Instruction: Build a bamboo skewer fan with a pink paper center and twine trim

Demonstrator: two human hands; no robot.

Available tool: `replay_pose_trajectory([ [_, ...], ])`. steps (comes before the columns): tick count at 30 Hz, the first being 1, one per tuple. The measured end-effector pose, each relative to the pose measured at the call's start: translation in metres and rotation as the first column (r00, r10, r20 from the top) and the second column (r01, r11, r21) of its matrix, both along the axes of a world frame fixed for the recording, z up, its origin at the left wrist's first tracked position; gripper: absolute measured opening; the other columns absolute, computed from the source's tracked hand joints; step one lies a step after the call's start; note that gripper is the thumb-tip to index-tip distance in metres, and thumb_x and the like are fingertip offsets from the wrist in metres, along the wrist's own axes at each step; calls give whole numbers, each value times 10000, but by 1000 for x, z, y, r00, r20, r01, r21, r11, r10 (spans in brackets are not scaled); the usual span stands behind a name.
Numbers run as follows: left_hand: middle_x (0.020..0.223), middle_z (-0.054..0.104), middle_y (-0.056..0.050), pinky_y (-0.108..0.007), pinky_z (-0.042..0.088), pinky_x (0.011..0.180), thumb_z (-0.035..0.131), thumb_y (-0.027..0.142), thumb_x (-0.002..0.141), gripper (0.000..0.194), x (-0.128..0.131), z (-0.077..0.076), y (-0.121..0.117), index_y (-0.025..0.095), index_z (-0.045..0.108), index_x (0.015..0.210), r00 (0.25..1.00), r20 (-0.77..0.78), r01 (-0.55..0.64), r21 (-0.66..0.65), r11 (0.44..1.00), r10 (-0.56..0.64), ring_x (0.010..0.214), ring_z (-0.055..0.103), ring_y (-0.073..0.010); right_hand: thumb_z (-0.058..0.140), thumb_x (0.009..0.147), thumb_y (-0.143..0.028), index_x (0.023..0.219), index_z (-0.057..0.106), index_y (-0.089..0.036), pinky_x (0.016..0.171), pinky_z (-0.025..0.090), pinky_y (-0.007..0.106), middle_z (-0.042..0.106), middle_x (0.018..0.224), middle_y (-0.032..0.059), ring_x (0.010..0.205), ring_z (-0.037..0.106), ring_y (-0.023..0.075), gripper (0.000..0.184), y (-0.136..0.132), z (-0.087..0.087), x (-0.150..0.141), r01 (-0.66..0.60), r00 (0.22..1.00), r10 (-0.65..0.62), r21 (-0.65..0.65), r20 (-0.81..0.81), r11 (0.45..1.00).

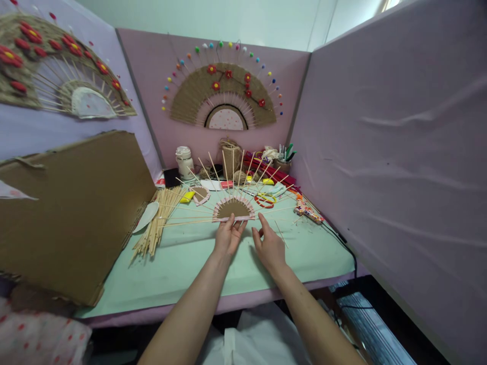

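Note:
A half-round cardboard fan base (234, 208) with a pink fabric rim is in front of me, and thin wooden sticks (225, 163) radiate from its curved edge. My left hand (229, 235) grips its straight lower edge, thumb on the near face. Just right of the base, my right hand (269, 244) has its index finger stretched out and its other fingers curled loosely; I see nothing held in it. A loose stick (280, 234) lies on the table beside that hand.
A bundle of wooden sticks (158, 223) lies left, beside a large cardboard sheet (76, 213). At the right are a glue gun (307, 210) and its cord. Behind stand a white jar (184, 163), twine (231, 158) and scissors (265, 198). A finished fan (186, 99) hangs on the back wall.

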State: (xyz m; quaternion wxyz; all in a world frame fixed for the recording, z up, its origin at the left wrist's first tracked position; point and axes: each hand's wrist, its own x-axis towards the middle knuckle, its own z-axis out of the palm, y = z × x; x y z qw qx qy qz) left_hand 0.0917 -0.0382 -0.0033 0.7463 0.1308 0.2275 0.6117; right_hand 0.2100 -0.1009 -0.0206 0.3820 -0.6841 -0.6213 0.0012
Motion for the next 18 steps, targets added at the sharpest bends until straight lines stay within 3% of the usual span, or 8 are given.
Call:
replay_pose_trajectory([
  [3, 938, 735, -33, -401, 528, 950, 607, 79, 869, 194, 0, -1, 0, 187, 649, 1025, 1000, -1, 7, 8, 1000, -7, 819, 704, -130, 412, 958, -383, 1427, 448, -166, 578, 388, 261, 700, 758, 31, 679, 644, 186, 518, 0, 3, 0, 25, 1000, -24, -59, 16, 998],
  [10, 898, 734, -24, -382, 540, 926, 599, 77, 871, 186, 0, -3, 1, 188, 643, 1013, 1000, -9, 2, 10, 1000, -2, 806, 704, -128, 416, 961, -395, 1430, 443, -178, 574, 377, 258, 714, 755, 31, 674, 655, 182, 517, 0, 10, 0, 16, 999, -14, -38, 35, 999],
  [18, 925, 739, -38, -362, 544, 919, 627, 87, 853, 191, 1, -4, 0, 185, 643, 1016, 1000, -5, 15, 31, 999, -15, 817, 705, -131, 434, 961, -410, 1437, 443, -220, 527, 327, 262, 704, 671, 17, 602, 639, 184, 513, 4, 17, -1, 53, 991, -40, -102, 128, 993],
])
